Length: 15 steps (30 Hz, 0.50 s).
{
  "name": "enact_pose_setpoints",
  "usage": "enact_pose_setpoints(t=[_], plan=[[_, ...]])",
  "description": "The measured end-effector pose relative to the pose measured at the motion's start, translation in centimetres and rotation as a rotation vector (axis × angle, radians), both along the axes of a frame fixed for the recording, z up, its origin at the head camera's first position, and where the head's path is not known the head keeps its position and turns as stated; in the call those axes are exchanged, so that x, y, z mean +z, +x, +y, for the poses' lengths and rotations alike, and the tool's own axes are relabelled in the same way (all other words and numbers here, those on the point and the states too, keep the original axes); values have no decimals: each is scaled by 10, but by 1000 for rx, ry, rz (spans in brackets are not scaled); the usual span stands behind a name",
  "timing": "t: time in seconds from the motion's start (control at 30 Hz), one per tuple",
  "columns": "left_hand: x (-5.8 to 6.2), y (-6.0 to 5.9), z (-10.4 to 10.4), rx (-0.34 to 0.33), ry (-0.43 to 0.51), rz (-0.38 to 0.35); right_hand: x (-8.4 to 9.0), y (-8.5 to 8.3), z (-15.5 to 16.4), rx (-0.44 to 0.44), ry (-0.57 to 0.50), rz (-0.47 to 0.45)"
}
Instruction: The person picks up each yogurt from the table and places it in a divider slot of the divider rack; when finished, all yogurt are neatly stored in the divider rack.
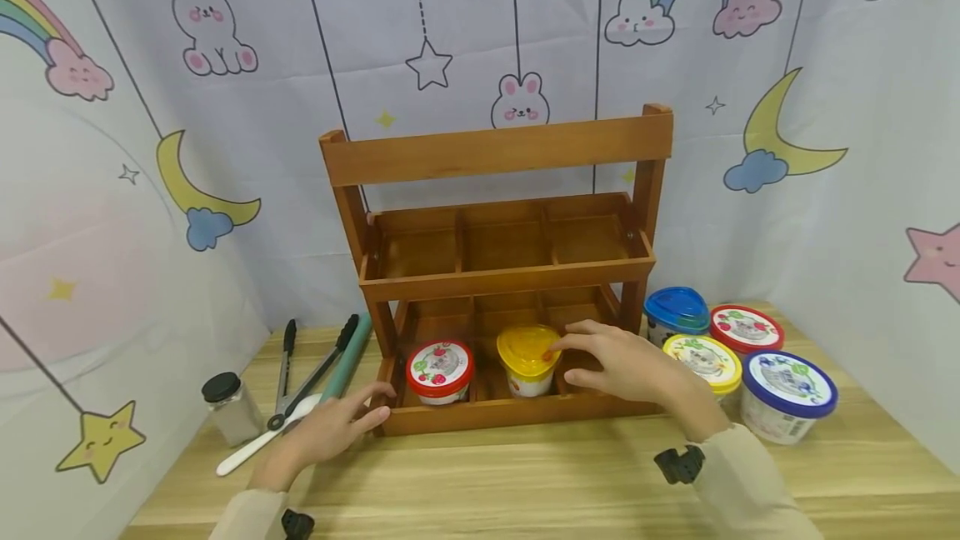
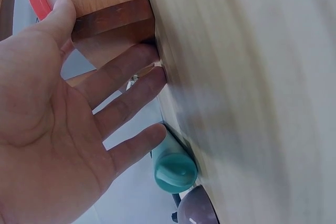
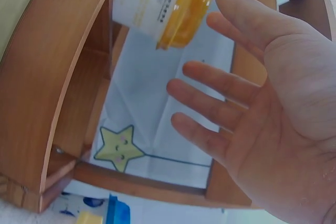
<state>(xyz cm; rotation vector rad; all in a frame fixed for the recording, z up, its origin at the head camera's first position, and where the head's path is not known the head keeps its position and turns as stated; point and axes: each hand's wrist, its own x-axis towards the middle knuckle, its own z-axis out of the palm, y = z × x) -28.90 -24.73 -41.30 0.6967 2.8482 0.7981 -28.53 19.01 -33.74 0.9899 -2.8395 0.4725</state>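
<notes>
Right hand [image 1: 626, 367], fingers spread, leaves yellow cup [image 1: 528, 360] in rack [image 1: 510, 417]; open left hand [image 1: 337, 427] should steady the corner.

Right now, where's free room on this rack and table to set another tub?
Free: all three upper-tier compartments, and the lower right one behind the right hand. Bare table in front of the rack. Crowded: four tubs right of the rack; tongs and jar left.
</notes>
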Motion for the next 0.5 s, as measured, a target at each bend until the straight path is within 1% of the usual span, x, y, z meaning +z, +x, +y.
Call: enact_pose_setpoints(t=[0.27, 0.5], plan=[[0, 0, 0, 3, 5, 12, 6, 8, 15, -29, -6, -17], [1, -1, 0, 4, 7, 4, 8, 11, 31, -58, -31, -4]])
